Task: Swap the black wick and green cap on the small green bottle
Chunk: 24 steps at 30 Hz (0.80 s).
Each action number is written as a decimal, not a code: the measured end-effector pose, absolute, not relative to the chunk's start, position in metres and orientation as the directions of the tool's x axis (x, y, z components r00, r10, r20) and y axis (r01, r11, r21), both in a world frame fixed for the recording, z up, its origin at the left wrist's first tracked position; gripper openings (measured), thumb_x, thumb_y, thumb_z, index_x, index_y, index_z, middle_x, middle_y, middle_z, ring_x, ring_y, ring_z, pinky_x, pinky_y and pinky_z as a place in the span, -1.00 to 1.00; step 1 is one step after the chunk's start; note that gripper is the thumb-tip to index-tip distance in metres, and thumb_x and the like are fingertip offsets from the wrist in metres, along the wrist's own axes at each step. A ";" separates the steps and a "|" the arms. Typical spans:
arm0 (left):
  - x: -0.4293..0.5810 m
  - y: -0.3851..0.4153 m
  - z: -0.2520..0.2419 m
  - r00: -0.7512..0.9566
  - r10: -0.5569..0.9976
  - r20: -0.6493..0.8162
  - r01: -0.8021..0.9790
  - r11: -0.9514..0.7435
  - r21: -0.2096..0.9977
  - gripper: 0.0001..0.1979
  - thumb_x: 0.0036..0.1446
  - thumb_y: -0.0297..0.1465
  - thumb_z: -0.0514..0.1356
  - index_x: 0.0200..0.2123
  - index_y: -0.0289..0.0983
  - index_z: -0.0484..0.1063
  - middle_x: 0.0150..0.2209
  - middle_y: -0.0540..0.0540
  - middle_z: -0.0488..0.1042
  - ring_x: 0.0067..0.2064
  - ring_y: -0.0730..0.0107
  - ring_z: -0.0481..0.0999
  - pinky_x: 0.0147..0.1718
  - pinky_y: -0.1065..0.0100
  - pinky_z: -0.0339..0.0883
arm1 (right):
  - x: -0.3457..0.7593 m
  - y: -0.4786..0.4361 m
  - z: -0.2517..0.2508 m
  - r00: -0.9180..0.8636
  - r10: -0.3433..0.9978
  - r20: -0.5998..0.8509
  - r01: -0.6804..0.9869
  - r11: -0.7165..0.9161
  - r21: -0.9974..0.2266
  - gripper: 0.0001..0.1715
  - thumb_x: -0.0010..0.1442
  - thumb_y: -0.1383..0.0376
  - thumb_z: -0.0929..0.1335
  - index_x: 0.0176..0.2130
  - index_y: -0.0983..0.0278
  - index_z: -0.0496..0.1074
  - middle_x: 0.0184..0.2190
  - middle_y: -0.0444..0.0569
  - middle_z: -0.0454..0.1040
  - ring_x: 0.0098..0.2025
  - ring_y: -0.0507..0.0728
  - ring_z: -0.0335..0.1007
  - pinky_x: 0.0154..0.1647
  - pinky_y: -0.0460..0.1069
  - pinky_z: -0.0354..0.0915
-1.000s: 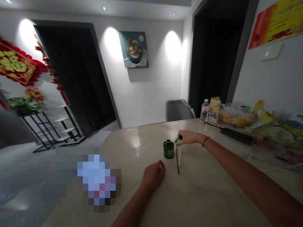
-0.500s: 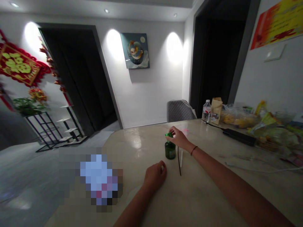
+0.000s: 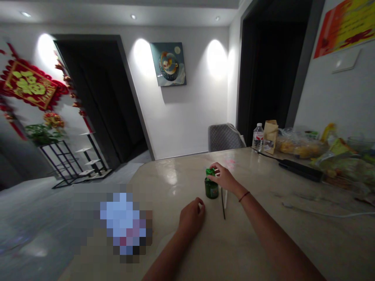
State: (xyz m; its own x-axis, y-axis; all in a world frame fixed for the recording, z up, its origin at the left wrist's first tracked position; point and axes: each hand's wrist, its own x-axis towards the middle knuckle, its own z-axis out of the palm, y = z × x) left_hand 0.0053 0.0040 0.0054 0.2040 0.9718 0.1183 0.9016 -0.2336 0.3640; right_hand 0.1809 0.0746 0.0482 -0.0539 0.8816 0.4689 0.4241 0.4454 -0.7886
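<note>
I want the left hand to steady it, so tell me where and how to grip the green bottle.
Best gripped, I'd judge, around the lower body of the green bottle, coming from its left. It stands upright, and its wide body is exposed there, near the left hand; the right hand is up at the green cap.

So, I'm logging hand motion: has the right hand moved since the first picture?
Yes, leftward: the right hand, then right of the green bottle, is now at that bottle's top, on the green cap.
</note>
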 end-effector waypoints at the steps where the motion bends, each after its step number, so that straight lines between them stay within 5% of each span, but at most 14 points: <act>1: 0.005 0.005 0.005 0.192 0.975 0.113 0.898 -0.221 0.379 -0.84 0.12 -0.31 -0.01 -0.26 -0.17 0.31 -0.43 0.05 0.45 -0.41 0.51 0.39 -0.45 0.48 0.07 | 0.182 0.075 0.046 -0.059 0.886 0.459 0.407 0.441 -0.800 -0.66 -0.10 0.31 0.36 -0.24 0.26 0.30 -0.30 -0.08 0.42 -0.31 0.05 0.35 -0.28 -0.03 0.29; 10: 0.016 0.010 0.008 0.066 0.996 0.059 0.927 -0.083 0.365 -0.59 0.06 -0.18 0.05 -0.01 -0.14 0.21 -0.39 0.04 0.44 -0.34 0.45 0.43 -0.42 0.45 0.12 | 0.195 0.076 0.041 -0.190 0.944 0.268 0.076 0.286 -0.955 -0.18 -0.09 0.28 0.40 0.12 0.34 0.10 -0.10 0.11 0.41 -0.09 0.12 0.36 -0.03 0.06 0.25; 17: 0.036 0.028 0.006 0.057 0.992 0.115 0.954 -0.088 0.286 -0.34 -0.08 0.02 0.09 0.10 -0.09 0.16 -0.15 -0.07 0.37 -0.17 0.31 0.42 -0.32 0.40 0.21 | 0.210 0.069 0.048 -0.265 0.950 0.166 -0.043 0.160 -0.986 -0.27 -0.03 0.30 0.38 0.11 0.35 0.14 -0.04 0.11 0.40 0.00 0.13 0.32 0.10 0.07 0.14; 24: 0.051 0.048 -0.003 0.041 0.965 0.260 0.910 -0.143 0.388 -0.46 -0.10 -0.04 0.15 -0.05 -0.16 0.33 -0.06 -0.08 0.33 -0.05 0.31 0.36 -0.22 0.43 0.21 | 0.224 0.059 0.058 -0.227 0.968 0.106 0.103 0.132 -0.986 -0.41 0.06 0.11 0.31 0.03 0.35 0.27 -0.10 0.13 0.44 -0.07 0.16 0.37 0.02 0.10 0.20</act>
